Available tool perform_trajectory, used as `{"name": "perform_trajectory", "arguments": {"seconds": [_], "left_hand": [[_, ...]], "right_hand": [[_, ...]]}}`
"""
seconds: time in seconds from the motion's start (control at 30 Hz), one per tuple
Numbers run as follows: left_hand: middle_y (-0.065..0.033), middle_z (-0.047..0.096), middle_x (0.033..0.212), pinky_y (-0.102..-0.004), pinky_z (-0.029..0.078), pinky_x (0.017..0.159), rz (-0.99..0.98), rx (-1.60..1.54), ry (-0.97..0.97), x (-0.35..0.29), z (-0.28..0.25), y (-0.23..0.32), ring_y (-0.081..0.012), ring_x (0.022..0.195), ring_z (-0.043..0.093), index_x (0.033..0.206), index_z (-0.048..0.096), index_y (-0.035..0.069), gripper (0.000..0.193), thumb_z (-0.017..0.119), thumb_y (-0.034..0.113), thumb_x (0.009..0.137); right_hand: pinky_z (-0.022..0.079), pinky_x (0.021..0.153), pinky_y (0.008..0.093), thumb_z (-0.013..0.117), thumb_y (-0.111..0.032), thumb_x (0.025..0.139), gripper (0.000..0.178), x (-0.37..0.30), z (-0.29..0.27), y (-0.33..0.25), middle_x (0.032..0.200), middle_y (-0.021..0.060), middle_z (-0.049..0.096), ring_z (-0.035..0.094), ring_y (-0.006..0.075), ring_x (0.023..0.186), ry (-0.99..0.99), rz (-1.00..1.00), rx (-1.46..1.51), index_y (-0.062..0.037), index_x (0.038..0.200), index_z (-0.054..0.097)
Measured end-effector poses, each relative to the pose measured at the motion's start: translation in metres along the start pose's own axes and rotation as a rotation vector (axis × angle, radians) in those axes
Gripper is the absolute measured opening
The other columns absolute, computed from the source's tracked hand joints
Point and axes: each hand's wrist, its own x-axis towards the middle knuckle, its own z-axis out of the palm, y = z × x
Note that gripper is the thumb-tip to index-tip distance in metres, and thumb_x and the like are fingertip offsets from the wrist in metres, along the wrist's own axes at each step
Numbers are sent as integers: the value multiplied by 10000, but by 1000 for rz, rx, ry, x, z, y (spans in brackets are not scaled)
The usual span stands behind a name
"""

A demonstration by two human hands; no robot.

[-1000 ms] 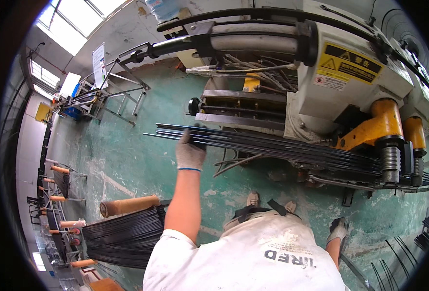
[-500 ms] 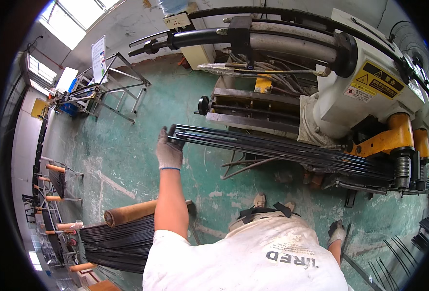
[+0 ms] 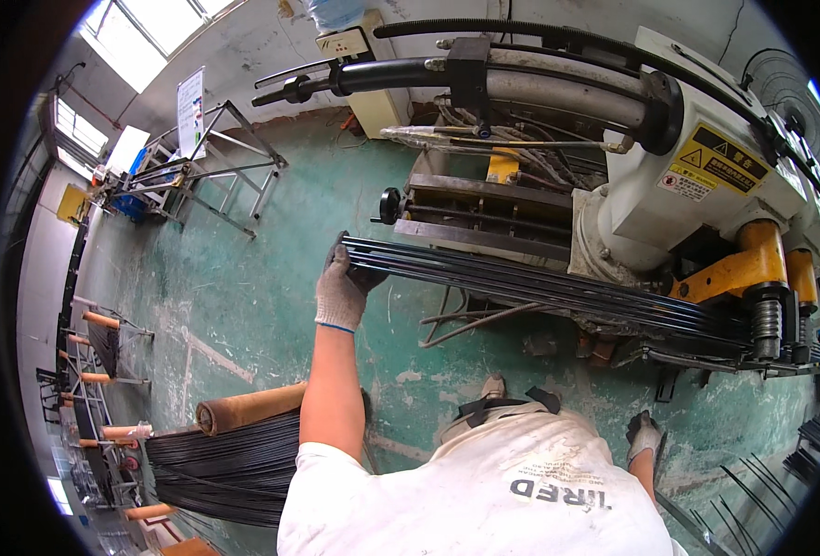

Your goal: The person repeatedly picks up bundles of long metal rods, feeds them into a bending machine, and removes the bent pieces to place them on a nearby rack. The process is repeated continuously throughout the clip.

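Note:
A bundle of long, thin black rods (image 3: 521, 280) runs from my left hand into the machine on the right. My left hand (image 3: 343, 289), in a light glove with dark fingers, is closed around the bundle's left end, with its fingers underneath. My right hand (image 3: 644, 435), gloved the same way, hangs low at my right side beside a dark bar. Its fingers point away from me, and I cannot make out whether they hold anything. The far ends of the rods are hidden at the machine's orange arm (image 3: 730, 269) and spring (image 3: 766, 324).
The large white machine (image 3: 697, 176) has a long cylinder across the top and a handwheel (image 3: 390, 206). At the lower left, many black rods (image 3: 229, 468) lie by a brown roller (image 3: 252, 408). More rods (image 3: 753, 491) are at the lower right. A metal frame (image 3: 234, 167) stands far left.
My left hand has shifted slightly right, its fingers now showing farther along under the rods. My right hand has moved up a little.

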Motion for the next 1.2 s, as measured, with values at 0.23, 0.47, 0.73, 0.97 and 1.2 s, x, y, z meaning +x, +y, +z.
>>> {"name": "perform_trajectory", "arguments": {"seconds": [0.23,0.47,0.73,0.97,1.2], "left_hand": [[-149,678,1426,-670,631,973,-24,219,74,-12,19,4,-442,1149,754,1650,503,209,536,605,432,1174],[-137,676,1487,-615,645,941,-84,361,-11,-14,-7,4,-424,1154,761,1706,445,260,630,601,535,1161],[-199,559,1673,-629,438,1270,-10,-41,62,4,-25,-3,-419,1434,620,1669,524,87,655,490,536,1193],[-221,574,1660,-554,347,1344,-198,-306,291,-38,-46,-130,-396,1568,479,1492,669,16,702,481,611,1169],[-102,686,1489,-568,444,1222,-517,190,3,-98,93,-343,-331,1430,593,1351,737,135,464,581,512,1131]], "right_hand": [[590,744,435,749,-397,1097,401,21,-44,21,1160,129,801,760,287,906,38,22,-178,-64,1320,770],[544,689,352,685,-433,1105,401,-28,-17,-21,951,59,791,703,175,798,-12,-97,-417,-51,1087,807],[539,704,381,708,-390,1080,371,-3,-8,-20,906,74,788,683,207,755,-103,-98,-481,-36,1028,808],[554,806,429,699,-468,1019,480,50,-22,-68,928,155,815,745,301,860,-140,-82,-624,-7,974,823],[529,697,378,751,-387,1011,376,148,-71,-102,879,94,777,683,206,740,-148,-123,-575,-14,1015,801]]}}
